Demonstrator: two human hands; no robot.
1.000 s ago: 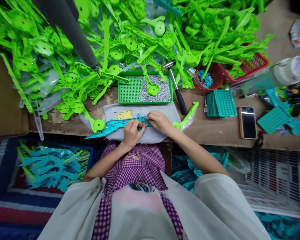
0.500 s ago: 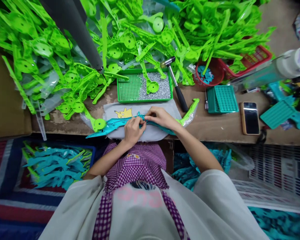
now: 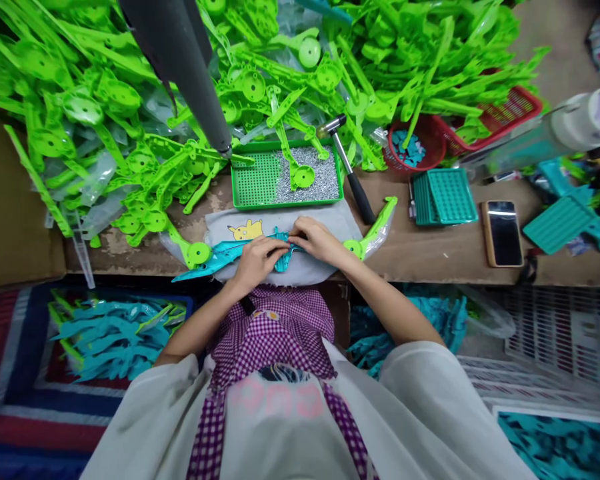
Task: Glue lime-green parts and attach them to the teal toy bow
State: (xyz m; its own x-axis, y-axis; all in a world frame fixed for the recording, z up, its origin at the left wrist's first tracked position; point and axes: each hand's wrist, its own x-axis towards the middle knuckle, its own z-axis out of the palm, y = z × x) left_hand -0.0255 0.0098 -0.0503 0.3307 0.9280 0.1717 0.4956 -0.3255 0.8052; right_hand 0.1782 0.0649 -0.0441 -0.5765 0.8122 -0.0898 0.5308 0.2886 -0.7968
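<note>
Bench (image 3: 420,253), turquoise part (image 3: 223,255), unreadable shirt lettering (image 3: 307,401)

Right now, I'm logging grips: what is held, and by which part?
The left hand and right hand hold the long teal plastic piece at its short crosspiece.

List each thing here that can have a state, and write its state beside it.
Blue part: held, gray cloth beneath
Gray cloth: spread out
Left hand: fingers closed on blue part
Right hand: fingertips pinched at its middle
Green tray: partly filled with silvery bits
Hammer: lying down
Phone: face up, screen dark
Teal trays: stacked
Red bowl: holding blue pieces
Dark tool: tip down, power unclear
</note>
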